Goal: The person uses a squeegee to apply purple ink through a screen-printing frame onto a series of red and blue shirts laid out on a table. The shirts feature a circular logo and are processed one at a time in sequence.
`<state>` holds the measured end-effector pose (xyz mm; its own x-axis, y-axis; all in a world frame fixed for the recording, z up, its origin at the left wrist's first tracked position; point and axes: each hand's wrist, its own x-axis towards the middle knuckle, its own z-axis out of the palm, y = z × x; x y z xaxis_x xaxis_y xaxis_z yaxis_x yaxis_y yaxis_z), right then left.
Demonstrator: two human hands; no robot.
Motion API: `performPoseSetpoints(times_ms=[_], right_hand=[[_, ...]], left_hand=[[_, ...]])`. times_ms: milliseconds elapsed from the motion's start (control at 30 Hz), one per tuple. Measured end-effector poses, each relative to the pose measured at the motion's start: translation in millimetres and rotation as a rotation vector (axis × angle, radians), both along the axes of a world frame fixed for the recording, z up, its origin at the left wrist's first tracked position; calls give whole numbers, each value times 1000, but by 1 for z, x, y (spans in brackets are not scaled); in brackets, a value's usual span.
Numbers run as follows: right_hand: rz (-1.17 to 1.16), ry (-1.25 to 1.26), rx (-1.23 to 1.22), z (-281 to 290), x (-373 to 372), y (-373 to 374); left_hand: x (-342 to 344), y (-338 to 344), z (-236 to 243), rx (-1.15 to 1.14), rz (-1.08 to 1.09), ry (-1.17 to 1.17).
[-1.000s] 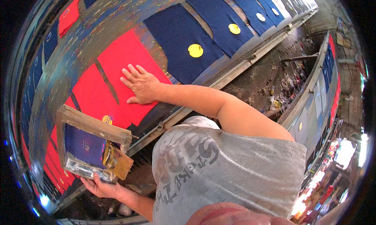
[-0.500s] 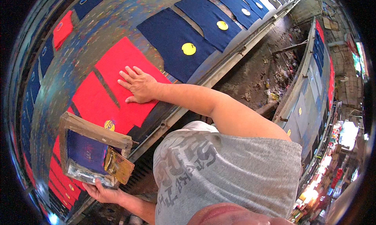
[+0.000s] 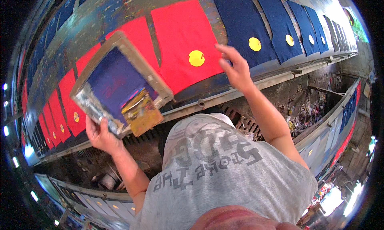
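Note:
My left hand (image 3: 102, 136) grips the lower edge of a wooden-framed printing screen (image 3: 114, 78) with purple-blue mesh, held tilted above the table's near edge. A paint-stained squeegee (image 3: 143, 114) rests in the screen's near right corner. My right hand (image 3: 237, 70) is raised by the near right corner of a red fabric piece (image 3: 182, 28), its fingers bent but apart and nothing visible in them. That piece bears a yellow round print (image 3: 196, 58). Part of a second red piece (image 3: 134, 32) is hidden behind the screen.
Navy fabric pieces (image 3: 242, 22) with yellow round prints lie to the right along the paint-spattered table (image 3: 116, 16). More red pieces (image 3: 70, 96) lie to the left. A metal rail (image 3: 276, 76) edges the table. Across a littered aisle (image 3: 304, 100) runs another long table (image 3: 316, 146).
My right hand has lifted off the red fabric and drawn back to its corner; a yellow print now shows on that piece. The screen has turned and moved right in my left hand.

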<state>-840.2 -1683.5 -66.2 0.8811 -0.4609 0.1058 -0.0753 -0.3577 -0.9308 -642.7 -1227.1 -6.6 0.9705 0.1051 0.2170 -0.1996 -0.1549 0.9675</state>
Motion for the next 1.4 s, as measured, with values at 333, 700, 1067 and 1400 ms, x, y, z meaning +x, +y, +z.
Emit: performPoseSetpoints(times_ms=[333,700,1067,1400], right_hand=[[21,15,185,16,-82,41],[-27,114,295,-3,-110,7],[35,140,296,1,-111,-3],[111,183,233,7,-108,-8]], left_hand=[[-51,-180,-80,-74,-278,196],[-70,-219,-105,84,-344,136],[-72,-223,-102,-66,-317,288],[-68,-221,-102,-45,-302,355]])
